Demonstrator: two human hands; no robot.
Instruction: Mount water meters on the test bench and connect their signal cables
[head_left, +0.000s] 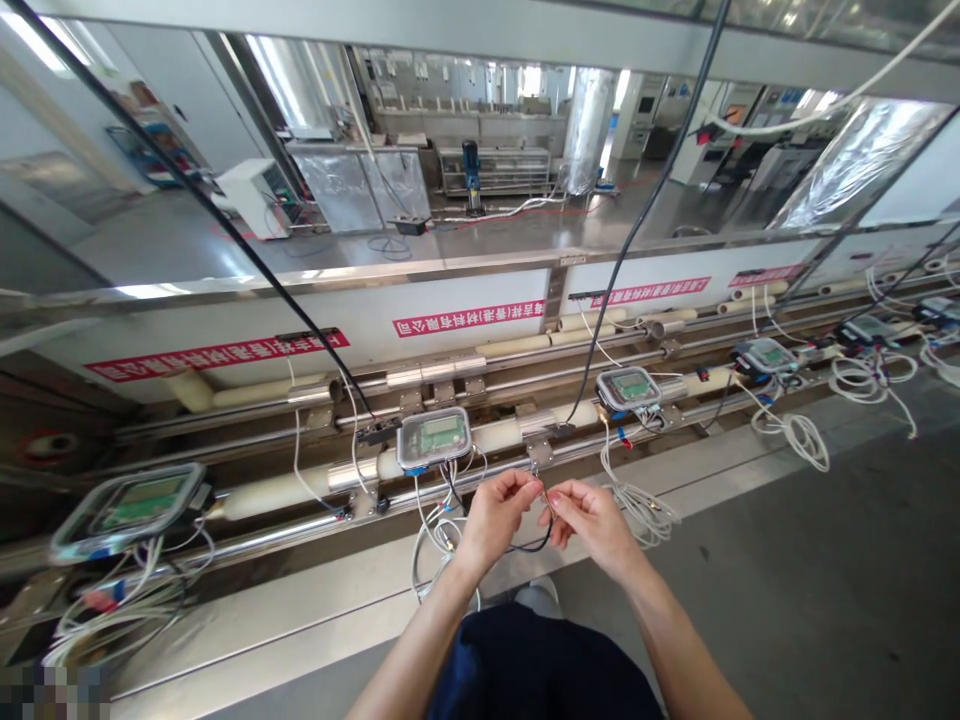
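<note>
My left hand (495,515) and my right hand (592,520) are close together in front of me, fingers pinched. Between them runs a thin black cable (538,547), which loops down below the fingertips; its end at my fingers is too small to make out. Beyond my left hand sits a clear-lidded meter box (433,438) with a green circuit board, white cables hanging from it. A second meter box (628,388) lies beyond my right hand, with a coil of white cable (645,515) below it.
Steel rails and cream-coloured pipes (262,497) run across the bench, carrying several more meter boxes, one at the left (135,510). A steel ledge (300,590) borders the front. Black cables (652,200) hang down from above. Behind stands a white panel (480,290) with red labels.
</note>
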